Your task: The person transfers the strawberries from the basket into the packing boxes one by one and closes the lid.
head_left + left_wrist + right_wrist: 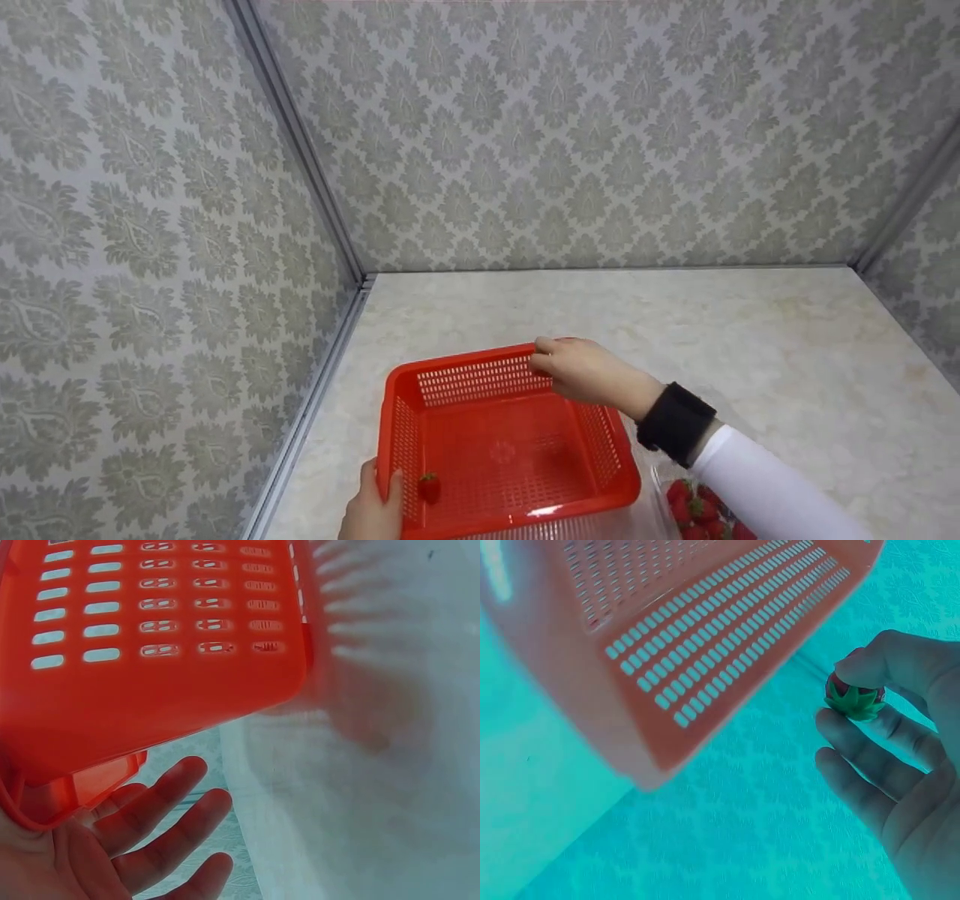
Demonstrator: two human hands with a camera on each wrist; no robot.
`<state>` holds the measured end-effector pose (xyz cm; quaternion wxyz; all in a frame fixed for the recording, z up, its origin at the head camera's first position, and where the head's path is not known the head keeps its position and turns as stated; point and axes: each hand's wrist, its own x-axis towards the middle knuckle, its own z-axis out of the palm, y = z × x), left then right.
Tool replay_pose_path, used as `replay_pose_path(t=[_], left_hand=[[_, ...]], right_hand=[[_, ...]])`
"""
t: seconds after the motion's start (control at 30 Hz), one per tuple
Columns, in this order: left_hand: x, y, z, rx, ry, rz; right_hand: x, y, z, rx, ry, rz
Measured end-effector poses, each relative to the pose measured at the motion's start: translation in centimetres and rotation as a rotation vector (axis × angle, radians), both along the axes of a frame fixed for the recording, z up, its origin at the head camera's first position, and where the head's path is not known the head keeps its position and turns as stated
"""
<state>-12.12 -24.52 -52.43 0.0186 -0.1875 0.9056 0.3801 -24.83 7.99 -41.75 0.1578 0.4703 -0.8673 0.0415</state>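
A red plastic basket (495, 442) with slotted walls is in front of me, with one strawberry (430, 488) lying near its left wall. My left hand (373, 504) holds the basket's left rim, thumb over the edge; in the left wrist view its other fingers (176, 836) stretch out beneath the rim. Over the basket's far right corner is my right hand (589, 375). Its thumb and fingers pinch a strawberry (855, 697), green leaves showing in the right wrist view and mostly hidden from the head view.
A clear plastic container (660, 491) with several strawberries (697, 510) stands right of the basket, partly covered by my right sleeve (765, 480). The pale table (712, 322) meets patterned walls (555, 150) at the back and sides.
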Motion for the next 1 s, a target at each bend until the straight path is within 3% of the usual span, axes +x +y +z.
replay_pose_path(t=[0.57,0.8,1.0], left_hand=[[0.0,-1.0,0.2,-0.015,-0.037,-0.024],[0.0,-1.0,0.1,-0.021,-0.010,-0.025],[-0.3,-0.3,-0.2,-0.003,-0.036,-0.043]], right_hand=[[6.2,13.3,-0.9,-0.074,-0.174,-0.194],[8.9,17.8,-2.1,-0.038,-0.252,-0.336],[11.4,21.1,-4.0,-0.023,-0.369,-0.423]])
